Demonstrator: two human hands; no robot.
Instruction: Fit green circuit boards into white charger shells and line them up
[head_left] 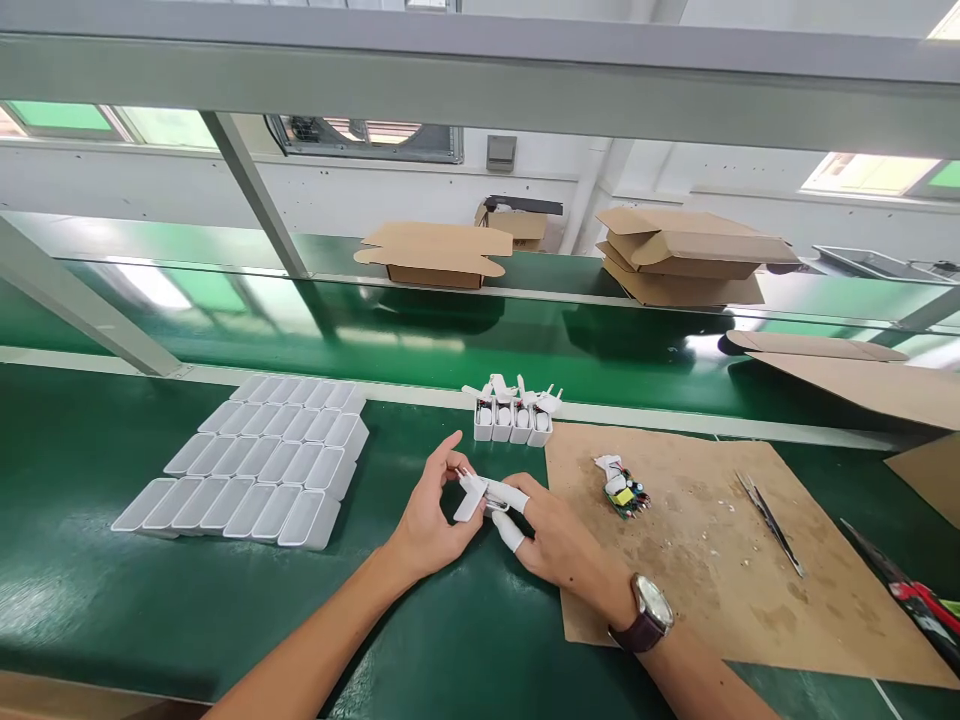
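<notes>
Near the middle of the green bench, both hands hold one small white plastic device (474,495). My left hand (435,510) grips its left side between thumb and fingers. On the right side, my right hand (551,535) pinches it with thumb and forefinger, both wearing white finger covers. Parts of the device are hidden by the fingers. Just beyond the hands stand several white housings (512,420) in a row, with white parts sticking up from their tops. A circuit board (626,490) with a white piece attached lies to the right on brown cardboard.
White open-topped cases (262,460) stand in rows at the left. Tweezers (771,525) rest on the cardboard sheet (690,580); red-handled cutters (915,590) lie at the right edge. Folded cardboard boxes (690,255) sit beyond the green belt (450,345). A metal beam crosses overhead.
</notes>
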